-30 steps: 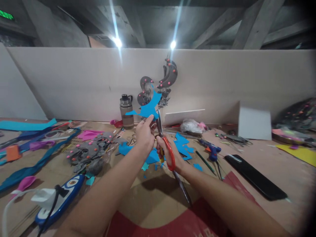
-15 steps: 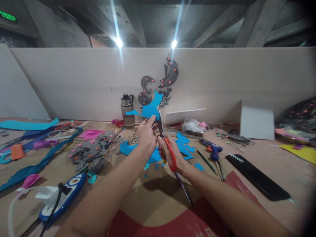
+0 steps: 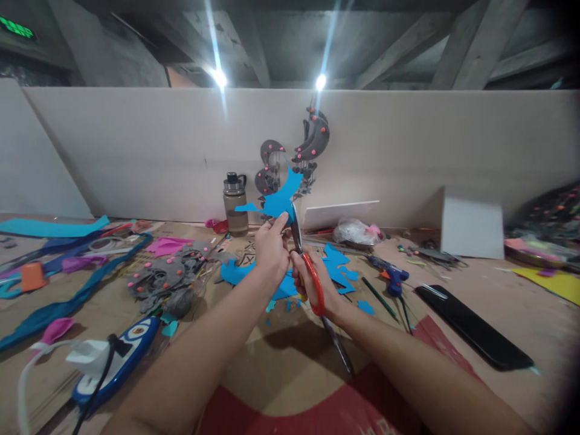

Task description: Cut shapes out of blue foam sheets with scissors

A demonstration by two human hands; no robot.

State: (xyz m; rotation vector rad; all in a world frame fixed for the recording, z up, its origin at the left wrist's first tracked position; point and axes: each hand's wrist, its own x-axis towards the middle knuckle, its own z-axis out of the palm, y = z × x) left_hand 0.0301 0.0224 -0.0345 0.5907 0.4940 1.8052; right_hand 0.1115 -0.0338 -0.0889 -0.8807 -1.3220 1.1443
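My left hand [image 3: 273,244] pinches a piece of blue felt or foam sheet [image 3: 280,200] between thumb and fingers, raised above the table. The piece has curved, cut edges and pointed ends. My right hand [image 3: 313,279] is closed round the orange handles of a pair of scissors [image 3: 316,296], whose blades point up against the right edge of the blue piece. How far the blades are parted is hard to make out. Under my hands lie more blue sheet pieces [image 3: 335,269] and small blue scraps.
Grey felt pieces with pink dots [image 3: 170,275] and a power strip [image 3: 120,356] lie left. A bottle [image 3: 235,208] stands by the white partition [image 3: 158,151], where grey moon-shaped hangings [image 3: 312,139] hang. Right are a glue gun [image 3: 393,277], a green pencil [image 3: 378,297] and a black phone [image 3: 473,326].
The blue piece has turned slightly, and a thin pointed tip now shows at its top. Both hands stay in nearly the same place, and the view has shifted a little.
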